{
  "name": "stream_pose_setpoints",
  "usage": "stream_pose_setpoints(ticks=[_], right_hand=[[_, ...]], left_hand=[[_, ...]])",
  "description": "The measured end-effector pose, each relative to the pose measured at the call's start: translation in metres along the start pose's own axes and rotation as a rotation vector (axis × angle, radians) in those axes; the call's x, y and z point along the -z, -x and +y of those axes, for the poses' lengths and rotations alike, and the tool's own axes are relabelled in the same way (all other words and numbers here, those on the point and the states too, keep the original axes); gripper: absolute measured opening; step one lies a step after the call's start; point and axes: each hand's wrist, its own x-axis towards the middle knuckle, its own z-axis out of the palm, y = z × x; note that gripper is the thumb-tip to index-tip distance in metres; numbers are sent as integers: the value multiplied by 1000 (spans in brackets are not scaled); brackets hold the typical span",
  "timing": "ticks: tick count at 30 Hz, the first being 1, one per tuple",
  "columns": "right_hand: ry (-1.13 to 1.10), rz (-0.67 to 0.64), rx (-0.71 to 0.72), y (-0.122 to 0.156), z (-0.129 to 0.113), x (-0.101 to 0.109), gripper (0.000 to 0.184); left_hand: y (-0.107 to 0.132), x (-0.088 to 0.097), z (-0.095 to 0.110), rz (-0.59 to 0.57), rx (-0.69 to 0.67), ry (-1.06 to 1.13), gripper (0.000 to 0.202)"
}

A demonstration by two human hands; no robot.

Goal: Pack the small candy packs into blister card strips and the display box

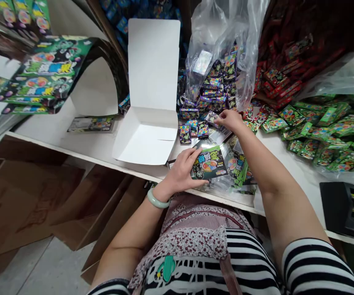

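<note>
My left hand (183, 170), with a pale bangle at its wrist, is closed on the left edge of a flat black and green printed packet (209, 163). Just beyond it, my right hand (230, 120) pinches a small candy box (211, 117) between thumb and fingertips. Several small purple boxes (185, 133) lie to the left of that hand. Under and beside the printed packet are more clear-windowed packets (238, 166) in a loose pile at the table edge.
An open white carton (154, 63) stands left of my hands, lid raised. Behind are a clear plastic bag (223, 24) of purple boxes and heaps of red boxes (283, 82) and green boxes (333, 131). Printed card sheets (48, 73) curl at left; a tape dispenser (338, 209) sits right.
</note>
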Motion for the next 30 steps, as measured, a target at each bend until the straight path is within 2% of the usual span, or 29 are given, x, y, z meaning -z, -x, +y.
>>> stream_pose_setpoints(ticks=[4, 6, 8, 9, 10, 11, 13, 15, 18, 21, 23, 25, 26, 28, 30], right_hand=[[-383, -6, 130, 24, 26, 17, 35], [-439, -141, 241, 43, 41, 33, 37], [-370, -339, 322, 61, 53, 49, 37], [-308, -391, 346, 70, 58, 55, 37], [-240, -386, 360, 78, 61, 59, 38], [-172, -318, 366, 86, 63, 61, 41], [-58, -79, 337, 104, 64, 59, 46], [13, 69, 251, 125, 65, 48, 52], [97, 37, 190, 157, 66, 25, 70], [110, 45, 247, 180, 67, 18, 68], [41, 139, 291, 190, 66, 31, 66], [-22, 208, 393, 198, 61, 53, 69], [-32, 191, 465, 202, 58, 65, 71], [-8, 56, 600, 210, 51, 83, 72], [56, -86, 682, 216, 46, 92, 70]], left_hand=[[0, 4, -5, -4, 22, 42, 103], [-1, 5, -6, 24, 25, 56, 102], [-2, 4, -8, 51, 34, 59, 101], [-4, 3, -9, 56, 42, 58, 101], [-5, 2, -9, 54, 54, 53, 101], [-7, 1, -10, 48, 70, 45, 101], [-9, -2, -10, 33, 117, 23, 99], [-9, -3, -10, 25, 163, -3, 98], [-9, -4, -9, 12, 187, -30, 98], [-9, -4, -7, -1, 158, -45, 98], [-9, -4, -7, -5, 127, -57, 99], [-9, -5, -5, -15, 88, -68, 100], [-9, -5, -5, -24, 67, -66, 101], [-9, -7, -3, -45, 20, -49, 103], [-9, -9, -2, -68, -23, -33, 104]])
